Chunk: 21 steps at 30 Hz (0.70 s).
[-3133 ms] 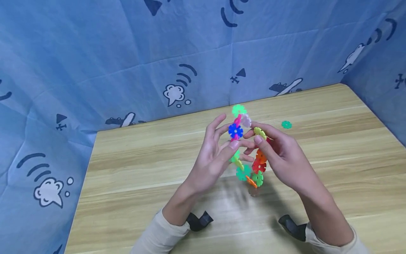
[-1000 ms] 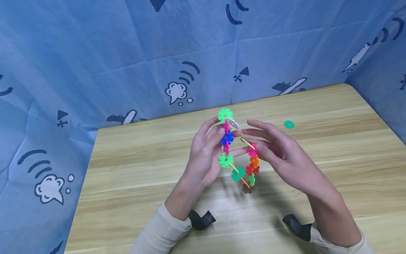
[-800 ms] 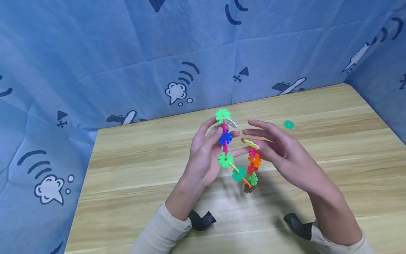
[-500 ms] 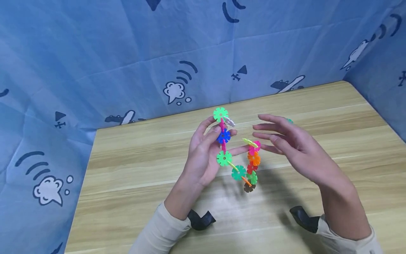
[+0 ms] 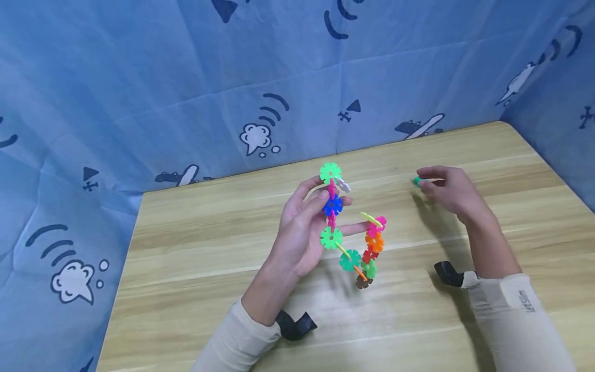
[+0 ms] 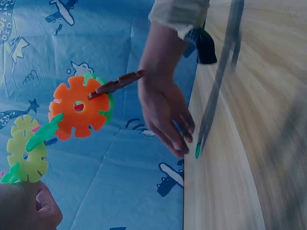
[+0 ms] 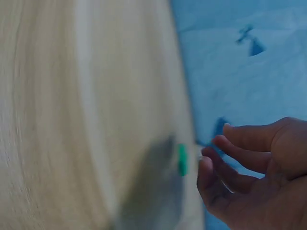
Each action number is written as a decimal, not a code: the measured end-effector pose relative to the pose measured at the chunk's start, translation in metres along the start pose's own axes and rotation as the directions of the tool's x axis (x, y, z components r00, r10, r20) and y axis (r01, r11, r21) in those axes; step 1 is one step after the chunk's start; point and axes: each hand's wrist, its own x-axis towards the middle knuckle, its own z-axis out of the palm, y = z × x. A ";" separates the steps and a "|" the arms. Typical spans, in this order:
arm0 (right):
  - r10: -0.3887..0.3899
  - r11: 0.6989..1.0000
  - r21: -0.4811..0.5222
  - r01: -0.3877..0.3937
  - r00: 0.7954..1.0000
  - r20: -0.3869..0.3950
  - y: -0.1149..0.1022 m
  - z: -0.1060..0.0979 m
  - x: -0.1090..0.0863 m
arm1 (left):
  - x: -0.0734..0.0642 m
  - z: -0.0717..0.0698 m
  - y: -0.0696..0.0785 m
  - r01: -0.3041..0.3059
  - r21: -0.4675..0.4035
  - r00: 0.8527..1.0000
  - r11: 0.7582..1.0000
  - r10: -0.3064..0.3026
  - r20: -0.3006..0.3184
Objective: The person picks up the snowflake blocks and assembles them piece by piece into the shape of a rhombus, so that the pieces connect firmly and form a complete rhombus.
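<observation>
A chain of plastic snowflake discs (image 5: 331, 238) hangs in a U shape from my left hand (image 5: 297, 237), whose thumb and fingers pinch it at a blue disc (image 5: 332, 205). A finger of that hand extends to the chain's pink and yellow end. In the left wrist view, an orange disc (image 6: 67, 108) and a brown one seen edge-on stand out. On the wooden table lies a loose green snowflake disc (image 5: 417, 181). My right hand (image 5: 453, 192) hovers just above it, fingers bent but apart; the right wrist view shows a gap between the fingertips and the green disc (image 7: 183, 160).
The wooden table (image 5: 209, 248) meets a blue printed cloth (image 5: 186, 93) along its back edge, and the cloth also rises at both sides. Black camera mounts (image 5: 296, 326) stick out from both beige sleeves (image 5: 516, 305).
My right hand has let go of the chain's yellow and pink end and moved right and back to the loose green disc. The left hand has shifted its pinch to the blue disc.
</observation>
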 end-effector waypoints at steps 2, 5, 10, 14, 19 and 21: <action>0.013 0.999 -0.051 -0.012 1.000 0.013 0.006 0.002 0.010 | 0.000 0.000 -0.002 0.008 0.002 1.000 1.000 -0.008 0.001; -0.044 0.983 -0.180 0.042 0.999 -0.009 0.013 0.007 0.022 | 0.002 0.001 -0.004 0.015 0.007 1.000 1.000 -0.015 0.013; -0.072 0.960 -0.271 0.066 0.997 -0.013 0.015 0.012 0.029 | 0.002 0.001 -0.005 0.028 0.010 0.999 1.000 -0.028 0.025; -0.012 0.966 -0.257 0.019 1.000 0.029 0.012 0.012 0.027 | 0.000 0.001 -0.004 0.036 0.014 0.999 0.999 -0.036 0.019; -0.024 0.989 -0.144 0.032 0.998 0.058 0.004 0.016 0.018 | -0.001 0.000 -0.004 0.045 0.007 0.999 0.999 -0.045 0.018; -0.062 0.997 -0.030 0.065 0.996 0.068 -0.003 0.017 0.011 | 0.000 0.001 -0.005 0.050 0.008 0.999 0.999 -0.051 0.015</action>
